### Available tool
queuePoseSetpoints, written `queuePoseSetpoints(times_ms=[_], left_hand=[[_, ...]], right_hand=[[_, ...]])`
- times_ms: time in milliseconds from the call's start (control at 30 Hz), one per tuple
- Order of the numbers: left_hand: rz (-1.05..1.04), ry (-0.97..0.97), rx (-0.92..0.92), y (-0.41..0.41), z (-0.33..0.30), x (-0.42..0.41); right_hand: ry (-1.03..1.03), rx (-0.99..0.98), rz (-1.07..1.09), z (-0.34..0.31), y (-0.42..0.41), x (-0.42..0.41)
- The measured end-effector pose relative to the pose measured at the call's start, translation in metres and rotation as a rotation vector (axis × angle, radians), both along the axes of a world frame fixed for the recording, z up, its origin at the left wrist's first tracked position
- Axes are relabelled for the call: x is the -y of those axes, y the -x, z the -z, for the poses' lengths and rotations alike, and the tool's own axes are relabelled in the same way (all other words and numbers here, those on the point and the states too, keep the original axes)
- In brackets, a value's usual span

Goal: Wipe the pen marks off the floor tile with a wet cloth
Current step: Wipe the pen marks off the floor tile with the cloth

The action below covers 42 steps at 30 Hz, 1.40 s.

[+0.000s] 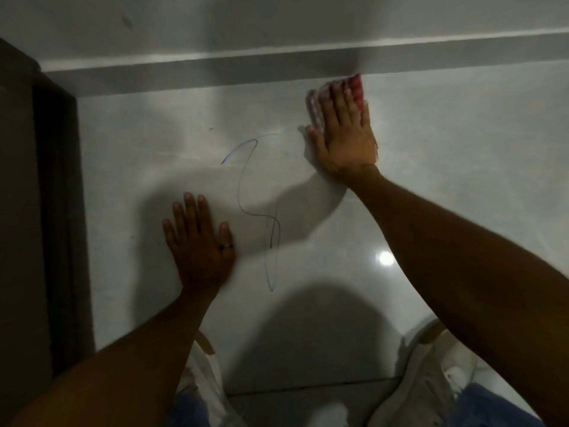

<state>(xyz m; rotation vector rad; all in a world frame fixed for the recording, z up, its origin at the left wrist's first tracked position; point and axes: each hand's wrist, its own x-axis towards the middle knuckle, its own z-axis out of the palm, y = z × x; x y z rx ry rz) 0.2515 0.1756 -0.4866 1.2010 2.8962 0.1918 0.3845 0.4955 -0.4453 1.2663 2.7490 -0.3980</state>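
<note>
The right hand [343, 134] lies flat, fingers together, pressing a soft wet cloth [317, 106] on the floor tile [462, 149] by the wall. The left hand [198, 241] rests flat, fingers slightly spread. Blue pen marks [258, 211] lie between both hands. The floppy cloth probably needs a flat palm.

Floor under me is glossy pale grey floor tile [446, 167], one bright light glare [385, 258] reflected at right. Blue pen marks [258, 211] loop across the middle. Left hand [198, 245] lies flat on the tile left of the marks. Right hand [345, 134] presses a red-and-white cloth [317, 109] flat near the skirting strip [215, 73]. Grout line [308, 388] crosses near my white shoes [431, 374].
</note>
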Motion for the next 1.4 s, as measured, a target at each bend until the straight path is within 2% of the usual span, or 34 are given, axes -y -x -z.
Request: queuePoseSetpoints(times_ms=[100,167,300,433,633,700,767,900,1033,1167,1267,1400], left_hand=[[0.01,-0.002,-0.013,0.001,0.001,0.0],[0.011,0.0,-0.021,0.001,0.001,0.0],[0.014,0.01,-0.011,0.0,0.001,-0.001],[0.004,0.016,-0.003,0.0,0.001,0.0],[0.01,0.03,0.028,0.0,-0.001,0.0],[0.008,0.018,0.032,0.0,-0.002,0.0],[0.005,0.008,0.023,0.0,-0.003,-0.001],[0.01,0.005,0.011,-0.001,-0.003,-0.002],[0.015,0.018,0.021,0.001,-0.003,-0.002],[0.009,0.022,0.003,-0.001,-0.006,-0.004],[0.004,0.017,-0.003,-0.002,-0.005,-0.004],[0.002,0.023,-0.015,-0.001,-0.005,-0.003]], right_hand=[[0.029,0.007,0.198,-0.001,0.021,-0.003],[0.045,0.016,0.181,0.0,0.024,0.004],[0.047,-0.014,-0.177,-0.002,0.002,0.05],[0.025,-0.067,-0.469,0.008,-0.049,0.138],[0.198,-0.172,-0.829,0.015,-0.142,0.267],[0.198,-0.162,-1.027,0.017,-0.15,0.285],[0.226,-0.205,-1.122,0.02,-0.141,0.272],[0.294,-0.317,-0.981,0.023,-0.102,0.211],[0.137,-0.205,-0.969,0.024,-0.065,0.175],[0.004,-0.189,-0.885,0.021,-0.037,0.148],[-0.038,-0.13,-0.689,0.013,0.002,0.126],[0.026,-0.08,-0.333,0.001,0.072,0.095]])
